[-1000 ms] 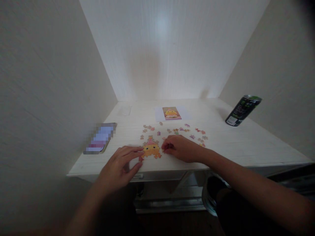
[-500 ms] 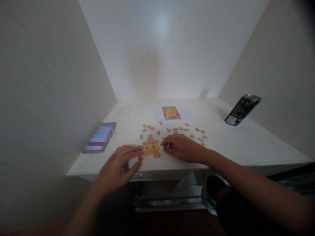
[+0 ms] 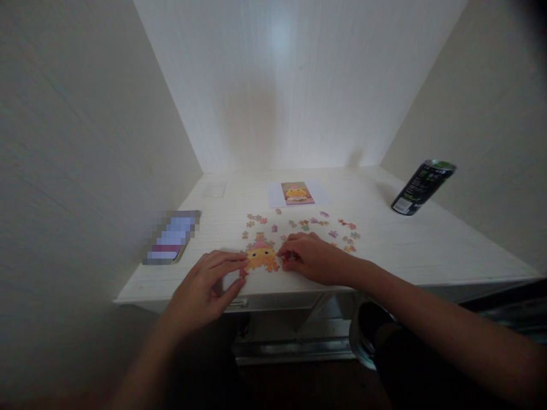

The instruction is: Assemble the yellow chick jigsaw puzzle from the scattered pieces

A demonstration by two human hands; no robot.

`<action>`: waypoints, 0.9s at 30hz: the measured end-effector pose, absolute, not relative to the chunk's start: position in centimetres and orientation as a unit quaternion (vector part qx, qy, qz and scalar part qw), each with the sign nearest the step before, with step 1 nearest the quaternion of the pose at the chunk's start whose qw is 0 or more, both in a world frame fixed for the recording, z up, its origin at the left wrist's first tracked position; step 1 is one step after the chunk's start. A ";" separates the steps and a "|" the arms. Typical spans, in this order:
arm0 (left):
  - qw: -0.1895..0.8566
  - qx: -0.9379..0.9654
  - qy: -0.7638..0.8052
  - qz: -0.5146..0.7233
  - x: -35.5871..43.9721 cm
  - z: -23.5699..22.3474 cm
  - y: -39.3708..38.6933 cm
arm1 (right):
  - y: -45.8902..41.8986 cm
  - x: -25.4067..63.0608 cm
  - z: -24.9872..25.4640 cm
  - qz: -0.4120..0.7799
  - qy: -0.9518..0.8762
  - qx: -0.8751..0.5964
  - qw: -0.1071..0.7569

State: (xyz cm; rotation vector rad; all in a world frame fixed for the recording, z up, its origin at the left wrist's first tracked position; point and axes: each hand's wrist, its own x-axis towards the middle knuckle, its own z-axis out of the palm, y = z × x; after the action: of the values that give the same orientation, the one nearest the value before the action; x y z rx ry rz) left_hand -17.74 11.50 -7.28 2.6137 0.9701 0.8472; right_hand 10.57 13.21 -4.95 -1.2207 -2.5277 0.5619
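- Tabletop: pale, bearing the part-built puzzle near its front edge.
- Left hand: thumb and fingers wide apart, fingertips at the puzzle's left edge.
- Right hand: narrow, just right of it; I can't tell whether it pinches anything.
- Puzzle: between both hands; a sideways shove could, I judge, buckle it.
- Loose pieces: beyond; a dragging right hand might scatter them.

Partial puzzle between left hand and right hand (loose pieces beyond)
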 end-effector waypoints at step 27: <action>0.112 0.892 0.339 0.277 -17.7 -7.1 11.4 | 12.0 10.8 -6.9 0.160 -0.868 -0.432 0.182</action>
State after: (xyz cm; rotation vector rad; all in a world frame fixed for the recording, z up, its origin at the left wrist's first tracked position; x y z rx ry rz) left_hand -17.75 11.40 -7.07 2.6183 0.9954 0.8140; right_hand 10.79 11.96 -6.92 -1.2201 -2.4512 0.4522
